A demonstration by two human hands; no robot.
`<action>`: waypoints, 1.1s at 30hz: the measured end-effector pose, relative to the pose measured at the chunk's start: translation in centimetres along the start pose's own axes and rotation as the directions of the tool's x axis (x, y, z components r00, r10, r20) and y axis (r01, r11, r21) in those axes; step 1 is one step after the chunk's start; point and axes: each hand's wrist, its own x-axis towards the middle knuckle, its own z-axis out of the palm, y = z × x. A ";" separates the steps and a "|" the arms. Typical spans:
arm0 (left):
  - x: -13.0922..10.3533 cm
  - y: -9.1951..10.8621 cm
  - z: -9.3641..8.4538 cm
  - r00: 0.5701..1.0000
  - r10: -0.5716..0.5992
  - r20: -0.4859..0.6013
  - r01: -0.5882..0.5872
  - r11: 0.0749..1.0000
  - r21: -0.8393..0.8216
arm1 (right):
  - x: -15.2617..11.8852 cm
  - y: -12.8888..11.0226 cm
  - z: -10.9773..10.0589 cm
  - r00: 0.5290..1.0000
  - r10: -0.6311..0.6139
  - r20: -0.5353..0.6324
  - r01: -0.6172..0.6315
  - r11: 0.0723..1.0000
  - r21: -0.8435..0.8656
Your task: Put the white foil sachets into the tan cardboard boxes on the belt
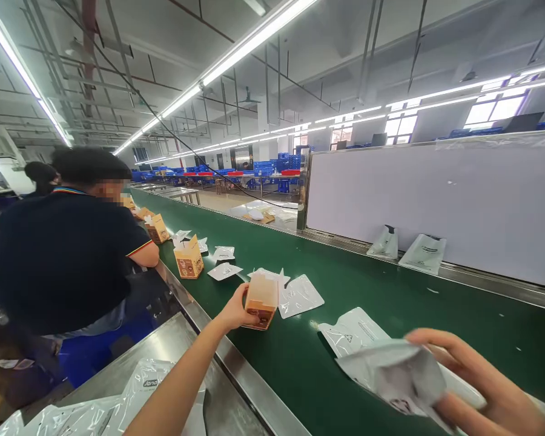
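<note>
My left hand is stretched out over the green conveyor belt, its grip closed around a small orange carton that sits upright on the belt near the steel edge rail. My right hand is low at the near right, fingers curled onto a crumpled white plastic pouch, which it holds just above the belt. Another flat white pouch lies on the belt touching it, and one more lies just beside the carton. Farther up the belt I see a second orange carton with its flaps open, a third beyond it, and a few loose pouches between them. A co-worker in a dark shirt stands at the left of the belt. On the steel worktop below my left arm lies a heap of clear bags. Two pouches lean against the white board across the belt.
</note>
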 end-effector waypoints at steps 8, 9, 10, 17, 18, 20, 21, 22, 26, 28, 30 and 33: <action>-5.7 4.3 7.4 0.951 0.277 -0.138 -0.243 0.945 0.221 | 4.3 -8.4 3.3 0.979 -0.023 0.202 -0.104 0.796 0.596; -6.2 4.3 8.1 0.930 0.316 -0.188 -0.261 0.927 0.269 | 4.2 -8.0 3.2 0.985 -0.007 0.172 -0.087 0.841 0.534; -6.5 4.2 8.7 0.903 0.359 -0.235 -0.274 0.904 0.328 | 3.9 -7.3 3.2 0.991 -0.008 0.135 -0.057 0.884 0.464; -7.4 4.3 13.1 0.724 0.671 -0.157 -0.435 0.622 0.651 | 0.8 -4.3 5.1 0.851 -0.526 0.003 0.522 0.844 -0.123; -7.6 4.4 13.7 0.704 0.698 -0.131 -0.461 0.590 0.663 | 0.5 -4.4 5.1 0.831 -0.555 0.039 0.556 0.826 -0.090; -8.0 4.5 14.5 0.699 0.708 -0.105 -0.473 0.567 0.675 | 0.1 -4.6 4.4 0.817 -0.538 0.209 0.533 0.842 0.084; -8.2 4.5 14.9 0.710 0.696 -0.106 -0.462 0.573 0.677 | 0.1 -4.7 3.7 0.790 -0.523 0.320 0.491 0.852 0.181; -8.4 4.5 15.2 0.723 0.681 -0.119 -0.442 0.588 0.678 | 0.1 -4.7 2.9 0.751 -0.507 0.423 0.437 0.862 0.258; -9.3 4.3 16.5 0.737 0.655 -0.166 -0.397 0.618 0.679 | -0.5 -4.2 0.2 0.637 -0.500 0.587 0.243 0.852 0.463; -9.7 3.9 17.4 0.770 0.610 -0.186 -0.359 0.656 0.664 | -1.5 -3.9 -0.1 0.678 -0.482 0.555 0.203 0.849 0.488; -10.2 3.4 18.4 0.818 0.542 -0.191 -0.325 0.710 0.625 | -2.9 -3.8 -0.1 0.806 -0.372 0.461 0.220 0.910 0.350; -11.3 3.2 20.3 0.884 0.446 -0.144 -0.344 0.826 0.446 | -5.1 -3.4 -1.2 0.962 -0.219 0.162 0.223 0.975 -0.009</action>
